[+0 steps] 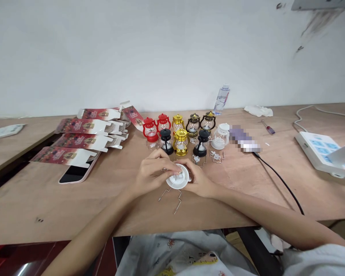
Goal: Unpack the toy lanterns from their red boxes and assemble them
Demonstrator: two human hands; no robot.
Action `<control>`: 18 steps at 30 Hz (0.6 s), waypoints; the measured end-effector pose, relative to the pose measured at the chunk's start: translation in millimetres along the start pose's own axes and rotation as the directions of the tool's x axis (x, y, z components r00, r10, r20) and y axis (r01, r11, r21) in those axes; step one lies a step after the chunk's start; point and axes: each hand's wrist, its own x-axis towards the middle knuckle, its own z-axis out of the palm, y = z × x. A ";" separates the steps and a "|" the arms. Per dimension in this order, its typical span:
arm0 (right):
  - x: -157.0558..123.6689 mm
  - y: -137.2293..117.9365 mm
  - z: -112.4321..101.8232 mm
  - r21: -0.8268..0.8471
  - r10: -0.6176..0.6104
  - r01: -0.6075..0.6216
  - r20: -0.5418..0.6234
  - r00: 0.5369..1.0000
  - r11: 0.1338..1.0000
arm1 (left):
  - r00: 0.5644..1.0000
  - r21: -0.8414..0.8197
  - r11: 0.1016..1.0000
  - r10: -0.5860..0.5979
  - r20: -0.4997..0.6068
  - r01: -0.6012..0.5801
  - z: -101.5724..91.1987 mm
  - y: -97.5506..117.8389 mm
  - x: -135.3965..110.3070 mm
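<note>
A small white lantern [177, 185] is turned with its round base toward me. My right hand [199, 178] wraps around its side and holds it. My left hand [155, 170] is closed, with thumb and fingertips pinched at the middle of the base. Whatever small piece those fingertips have there is too small to make out. Thin bent metal wires [179, 201] lie on the table just below the lantern. Behind my hands stand several little lanterns: a red one [150, 130], a gold one [181, 142], a black one [201, 143] and a white one [220, 136].
Printed red boxes [80, 142] are stacked at the left, partly over a phone [77, 172]. A plastic bottle [222, 99] leans by the wall. At the right lie a screwdriver [268, 128], a tissue [258, 111], a black cable [278, 180] and a power strip [313, 151].
</note>
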 end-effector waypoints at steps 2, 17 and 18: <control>-0.2 1.0 0.2 0.022 0.006 -0.005 -0.005 1.000 1.000 | 0.999 0.037 0.999 0.031 0.013 -0.032 -1.7 1.0 0.8; -0.3 2.3 -0.6 0.046 0.028 -0.029 0.007 1.000 0.999 | 0.993 0.069 0.993 0.089 0.076 -0.094 -1.7 4.1 2.8; -0.4 2.3 -0.7 0.046 0.028 -0.028 0.007 1.000 0.999 | 0.993 0.060 0.994 0.084 0.082 -0.089 -1.4 3.9 2.3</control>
